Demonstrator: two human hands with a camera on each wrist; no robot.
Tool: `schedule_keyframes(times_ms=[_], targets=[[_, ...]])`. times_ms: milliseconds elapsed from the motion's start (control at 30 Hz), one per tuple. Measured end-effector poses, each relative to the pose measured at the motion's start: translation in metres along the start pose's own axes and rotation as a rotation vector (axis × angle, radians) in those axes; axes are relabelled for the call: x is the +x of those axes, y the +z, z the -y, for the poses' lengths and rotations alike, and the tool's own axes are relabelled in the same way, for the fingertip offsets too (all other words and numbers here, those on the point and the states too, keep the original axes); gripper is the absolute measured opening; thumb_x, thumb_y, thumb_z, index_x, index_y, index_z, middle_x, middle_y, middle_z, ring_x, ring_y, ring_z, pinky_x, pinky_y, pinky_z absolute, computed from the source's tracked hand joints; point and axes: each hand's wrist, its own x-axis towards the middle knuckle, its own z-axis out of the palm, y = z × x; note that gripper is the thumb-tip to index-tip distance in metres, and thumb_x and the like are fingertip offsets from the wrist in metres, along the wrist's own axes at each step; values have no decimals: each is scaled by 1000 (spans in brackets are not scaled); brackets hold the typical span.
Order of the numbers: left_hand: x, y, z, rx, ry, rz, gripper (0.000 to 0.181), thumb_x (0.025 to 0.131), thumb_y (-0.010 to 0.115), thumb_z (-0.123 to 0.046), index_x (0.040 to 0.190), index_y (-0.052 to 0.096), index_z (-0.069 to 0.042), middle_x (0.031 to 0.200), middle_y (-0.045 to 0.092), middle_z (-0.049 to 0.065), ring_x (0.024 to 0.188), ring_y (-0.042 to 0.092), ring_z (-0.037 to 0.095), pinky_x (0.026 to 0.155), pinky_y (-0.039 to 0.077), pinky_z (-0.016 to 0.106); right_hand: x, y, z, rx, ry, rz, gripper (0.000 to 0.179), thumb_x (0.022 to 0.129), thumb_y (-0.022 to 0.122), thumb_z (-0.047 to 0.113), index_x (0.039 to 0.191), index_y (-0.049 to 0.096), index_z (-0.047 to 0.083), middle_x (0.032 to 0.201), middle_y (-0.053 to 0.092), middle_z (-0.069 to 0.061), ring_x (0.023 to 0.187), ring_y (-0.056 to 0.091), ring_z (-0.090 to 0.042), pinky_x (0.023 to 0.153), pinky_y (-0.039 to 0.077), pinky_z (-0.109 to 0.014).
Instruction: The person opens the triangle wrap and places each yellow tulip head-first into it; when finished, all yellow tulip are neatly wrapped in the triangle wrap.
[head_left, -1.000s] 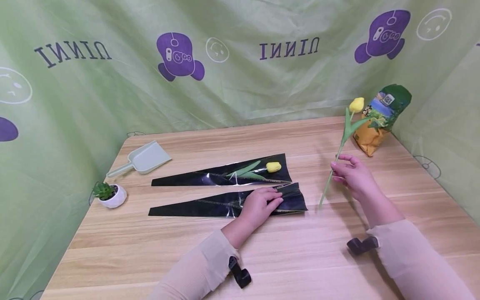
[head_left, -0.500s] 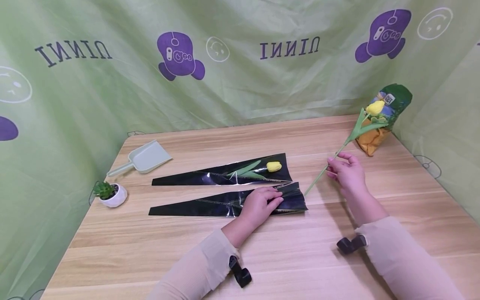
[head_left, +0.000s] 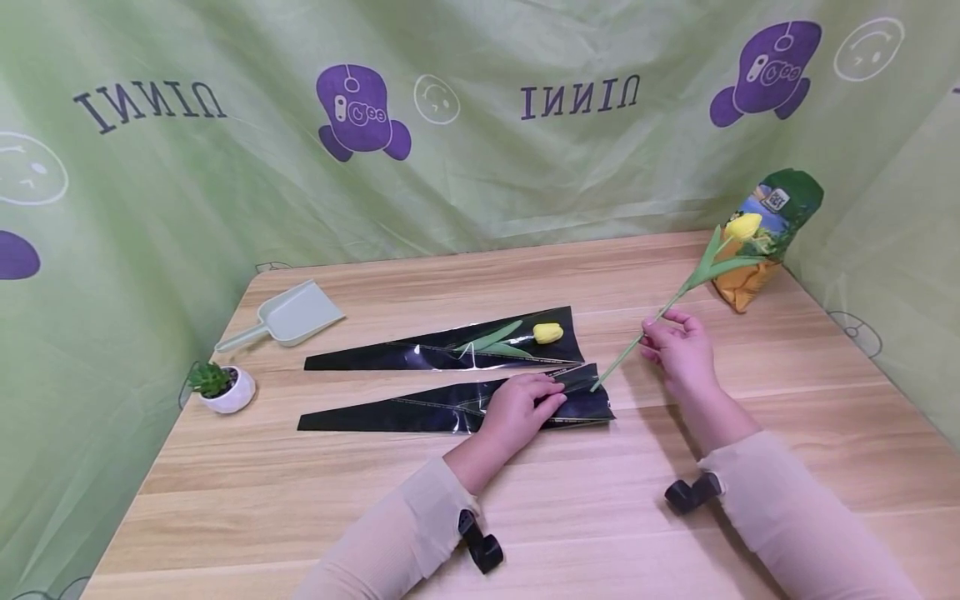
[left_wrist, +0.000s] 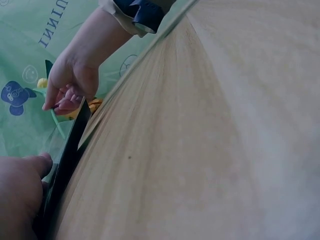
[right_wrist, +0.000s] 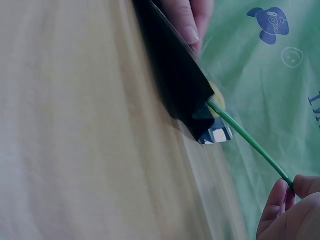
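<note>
My right hand (head_left: pixel 682 354) pinches the green stem of a yellow tulip (head_left: pixel 742 227), its bloom pointing up to the far right. The stem slants down to the wide end of a black flower sleeve (head_left: pixel 390 414) with a clear front. In the right wrist view the stem (right_wrist: pixel 250 140) runs into the mouth of the sleeve (right_wrist: pixel 177 75). My left hand (head_left: pixel 521 408) lies over that sleeve near its wide end, pinching its film between thumb and fingers. Just behind lies a second black sleeve (head_left: pixel 360 358), with another yellow tulip (head_left: pixel 547 333) inside.
A grey-green dustpan (head_left: pixel 300 315) and a small succulent in a white pot (head_left: pixel 228 393) are at the left of the wooden table (head_left: pixel 262 508). Back right stands a green and orange bag (head_left: pixel 738 287). Printed green cloth (head_left: pixel 480 175) hangs behind.
My right hand has moved left, bringing the tulip's stem end to the near sleeve's mouth and tilting the bloom further right. My left hand has stayed on the sleeve.
</note>
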Motion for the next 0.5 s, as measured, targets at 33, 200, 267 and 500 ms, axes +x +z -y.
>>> schedule_keyframes(times_ms=[33,200,267,500], targets=[[0,0,0,1,-2,-1,23,94,66,-24,110,76,-12,114,73,6,111,67,19,101,51,32,-1,1,-2,-10,1,1,28,93,63,2,103,44,21,70,63,8,63,63,-3,59,57,-15],[1,1,0,5,-12,-14,23,93,67,-25,109,76,-12,113,74,5,111,67,18,101,51,30,-6,7,-9,-28,9,7,30,93,62,1,102,42,21,70,63,8,63,64,-3,60,57,-16],[1,1,0,1,-15,-20,22,93,67,-25,109,77,-12,113,74,4,110,67,18,100,51,30,-8,9,-12,-33,11,17,30,93,62,1,102,41,20,70,64,8,62,64,-3,61,57,-16],[1,1,0,3,-7,-32,23,93,66,-25,108,77,-12,112,74,4,110,67,18,100,51,30,-15,15,-28,-72,0,74,30,94,58,-2,102,36,18,69,65,8,61,63,-2,59,56,-15]])
